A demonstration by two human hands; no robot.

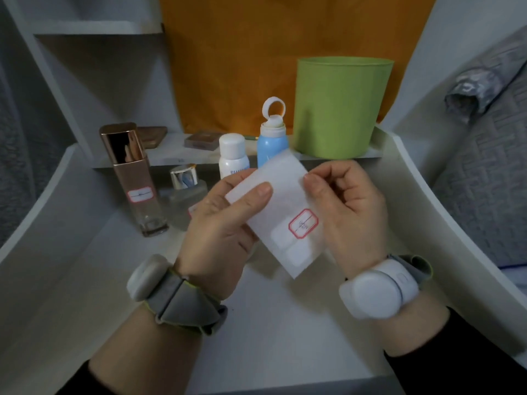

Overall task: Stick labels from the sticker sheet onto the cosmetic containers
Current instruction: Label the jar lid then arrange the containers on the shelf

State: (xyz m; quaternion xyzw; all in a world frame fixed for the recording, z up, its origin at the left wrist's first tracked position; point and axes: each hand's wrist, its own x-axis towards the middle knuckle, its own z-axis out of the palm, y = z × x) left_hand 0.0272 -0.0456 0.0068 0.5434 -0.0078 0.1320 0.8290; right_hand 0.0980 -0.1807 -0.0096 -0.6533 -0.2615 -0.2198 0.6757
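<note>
Above the desk, our L hand grips the sticker sheet from beneath, thumb flat on top, while our R hand, curled, pinches its right edge, near the labelled rose-gold-capped bottle.

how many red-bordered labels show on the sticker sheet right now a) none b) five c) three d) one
d: the sticker sheet, gripped by the left hand, shows a single red-bordered label; the patches below it are blank.
</note>
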